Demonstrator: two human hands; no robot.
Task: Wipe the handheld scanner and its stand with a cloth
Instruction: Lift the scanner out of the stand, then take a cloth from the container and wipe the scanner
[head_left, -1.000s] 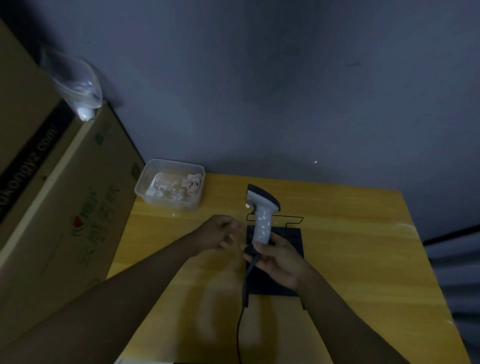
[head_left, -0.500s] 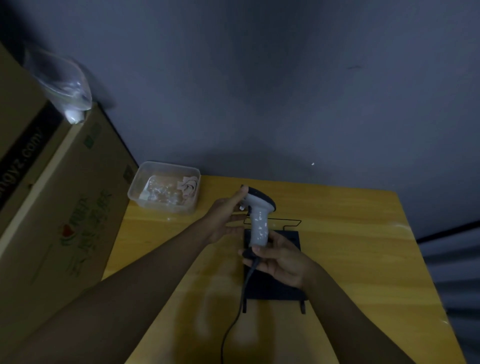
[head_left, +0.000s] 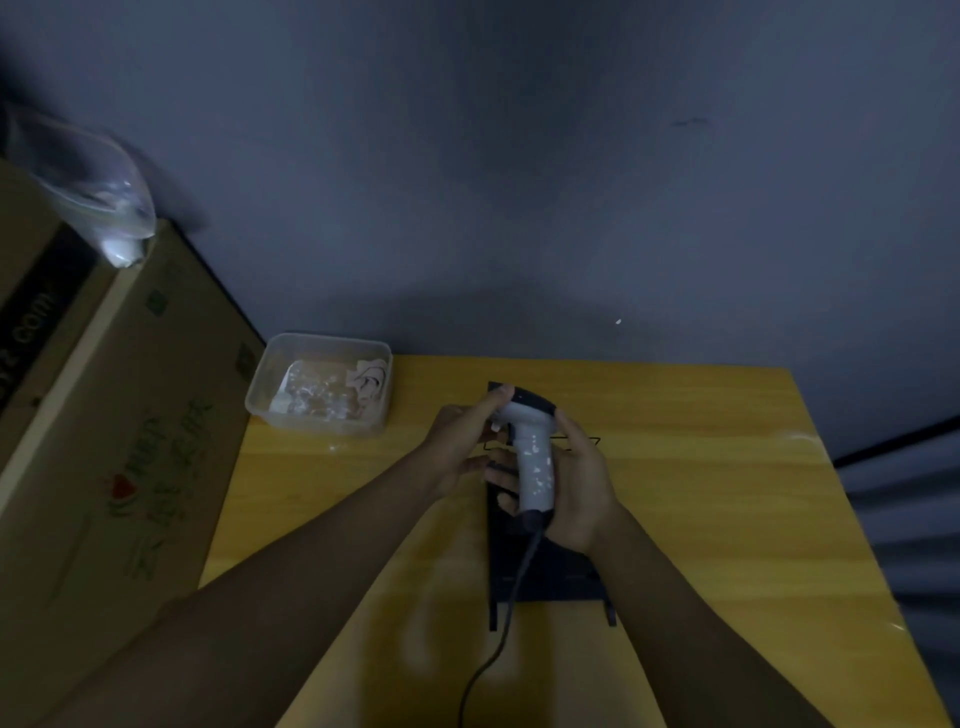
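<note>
From the head view, your right hand (head_left: 576, 488) is wrapped around the grey handle of the scanner (head_left: 532, 457), at centre frame, held above the black stand (head_left: 550, 577) on the yellow table (head_left: 701, 493). Your left hand (head_left: 457, 447) touches the scanner's dark head with thumb and fingertips, fingers loosely curled. Its cable (head_left: 498, 639) runs off the lower edge. In the clear tub (head_left: 319, 384), upper left of the table, something pale and crumpled lies, too dim to identify. The stand's middle is hidden behind your hand.

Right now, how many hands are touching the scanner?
2. The left hand holds the head of the scanner; the right hand wraps its handle, above the black stand.
</note>
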